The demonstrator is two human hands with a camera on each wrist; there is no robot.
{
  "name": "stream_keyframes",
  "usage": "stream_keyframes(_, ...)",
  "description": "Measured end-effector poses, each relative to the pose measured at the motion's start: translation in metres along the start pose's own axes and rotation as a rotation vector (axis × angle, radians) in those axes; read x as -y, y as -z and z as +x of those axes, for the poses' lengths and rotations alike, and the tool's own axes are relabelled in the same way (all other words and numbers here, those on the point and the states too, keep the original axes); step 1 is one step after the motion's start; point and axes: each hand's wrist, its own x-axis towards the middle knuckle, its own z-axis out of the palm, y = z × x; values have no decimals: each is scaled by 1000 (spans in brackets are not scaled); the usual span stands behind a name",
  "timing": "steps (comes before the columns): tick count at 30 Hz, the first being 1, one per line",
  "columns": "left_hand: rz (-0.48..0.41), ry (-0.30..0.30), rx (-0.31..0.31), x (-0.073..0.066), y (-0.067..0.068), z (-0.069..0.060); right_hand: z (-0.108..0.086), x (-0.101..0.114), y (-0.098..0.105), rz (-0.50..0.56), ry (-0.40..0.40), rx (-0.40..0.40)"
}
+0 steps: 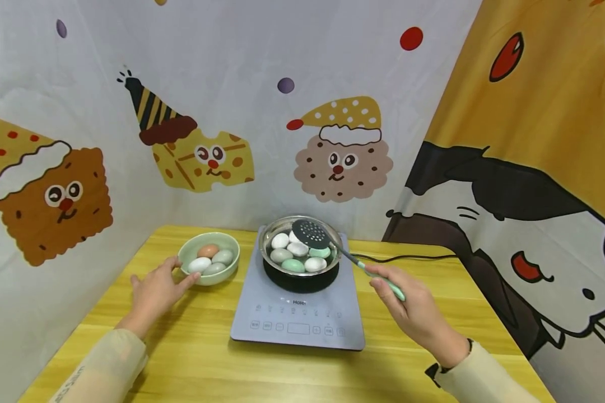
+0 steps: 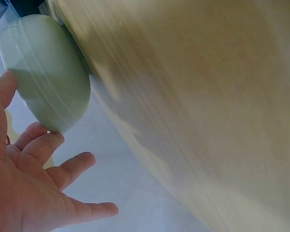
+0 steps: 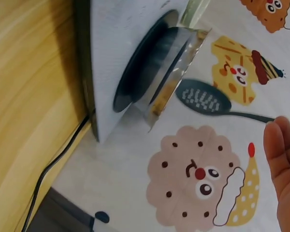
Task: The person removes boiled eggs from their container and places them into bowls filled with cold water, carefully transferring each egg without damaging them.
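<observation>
At the left, a pale green bowl [image 1: 187,250] stands on the table with several eggs in it: one brown egg [image 1: 209,251], one white and others greyish green. My left hand [image 1: 157,291] holds the bowl's near left side between thumb and fingertips, with the other fingers spread. My right hand [image 1: 417,307] grips the green handle [image 1: 394,289] of a black slotted spoon [image 1: 310,233]. The spoon's head hangs over a metal pot [image 1: 264,246], partly hiding the white, grey and green eggs [image 1: 293,265] inside. In the right wrist view, the spoon head [image 3: 203,96] is outside the pot's rim.
Beneath the pot is a flat Haier induction cooker [image 1: 297,324] with a control panel at the front. A black cord [image 1: 408,257] runs to the right behind it. The yellow wooden table [image 1: 196,352] backs onto a printed cloth [image 1: 262,112] with cartoon figures.
</observation>
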Motion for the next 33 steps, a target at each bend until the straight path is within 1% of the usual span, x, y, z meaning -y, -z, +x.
stream_keyframes(2,0,-1,1,-1,1,0,-4,-1,4,11,7,22)
stream_keyframes(5,-4,2,11,-1,2,-1,-5,0,5,-5,34,73)
stream_keyframes(9,-8,10,20,-3,2,-4,-3,4,4,-15,79,143)
stream_keyframes(13,-8,13,21,-4,3,-4,1,7,4,19,110,185)
stream_keyframes(16,-6,15,20,-4,3,-2,5,8,4,56,125,201)
stream_keyframes(20,-3,16,14,-4,4,-1,8,6,1,92,124,227)
stream_keyframes(24,-6,13,16,-5,5,-1,11,4,-4,78,139,251)
stream_keyframes(28,-9,10,2,-4,6,-2,13,4,-9,50,148,282)
stream_keyframes(30,-7,8,-5,-4,6,-3,14,6,-12,48,147,283)
stream_keyframes(33,-1,8,-2,-4,6,-3,14,8,-15,68,120,250)
